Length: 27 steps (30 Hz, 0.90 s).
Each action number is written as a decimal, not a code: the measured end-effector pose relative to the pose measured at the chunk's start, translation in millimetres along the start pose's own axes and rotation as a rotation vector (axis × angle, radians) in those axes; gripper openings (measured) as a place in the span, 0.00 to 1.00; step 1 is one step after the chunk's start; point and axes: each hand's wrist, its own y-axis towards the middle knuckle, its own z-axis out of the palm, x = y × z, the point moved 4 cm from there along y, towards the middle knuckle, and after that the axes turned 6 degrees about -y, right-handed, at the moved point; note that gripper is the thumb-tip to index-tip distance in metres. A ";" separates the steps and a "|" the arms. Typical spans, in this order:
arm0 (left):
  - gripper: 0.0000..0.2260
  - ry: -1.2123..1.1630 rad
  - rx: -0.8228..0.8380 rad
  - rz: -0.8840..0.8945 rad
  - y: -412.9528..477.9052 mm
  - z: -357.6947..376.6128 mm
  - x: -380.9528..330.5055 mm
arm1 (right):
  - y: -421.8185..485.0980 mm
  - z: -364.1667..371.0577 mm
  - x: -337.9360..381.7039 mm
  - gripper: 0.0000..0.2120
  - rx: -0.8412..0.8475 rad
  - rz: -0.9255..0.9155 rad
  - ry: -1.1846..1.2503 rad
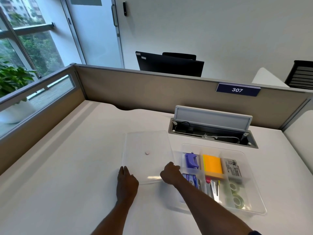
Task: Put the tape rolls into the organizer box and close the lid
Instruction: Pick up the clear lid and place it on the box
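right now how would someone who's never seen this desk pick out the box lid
On the white desk, look left of the clear organizer box full of stationery. The lid is the flat clear sheet beside it, gripped at its near corners by the left hand and right hand. Unlike the box, it is flat with one small pink dot.

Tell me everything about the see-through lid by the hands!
The clear plastic rectangular lid lies flat on the white desk, just left of the clear plastic organizer box, not on it yet. A small pink round dot shows near its middle. The left hand grips its near left corner; the right hand grips its near right corner.
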 end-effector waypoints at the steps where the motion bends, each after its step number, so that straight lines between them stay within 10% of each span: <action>1: 0.24 0.009 -0.002 0.009 1.9 -1.1 1.2 | 5.6 -0.2 -2.6 0.18 -0.028 0.024 -0.002; 10: 0.14 0.033 -0.136 -0.198 26.9 -23.5 2.5 | 5.6 -1.6 -3.8 0.11 -0.070 0.163 0.388; 16: 0.23 -0.059 -0.211 -0.331 42.0 -38.6 2.3 | 12.8 -27.1 -0.7 0.04 -0.129 0.117 0.513; 27: 0.02 -0.880 0.063 -0.022 53.1 -42.0 -102.4 | 15.4 -132.6 -30.8 0.07 -0.233 -0.037 0.933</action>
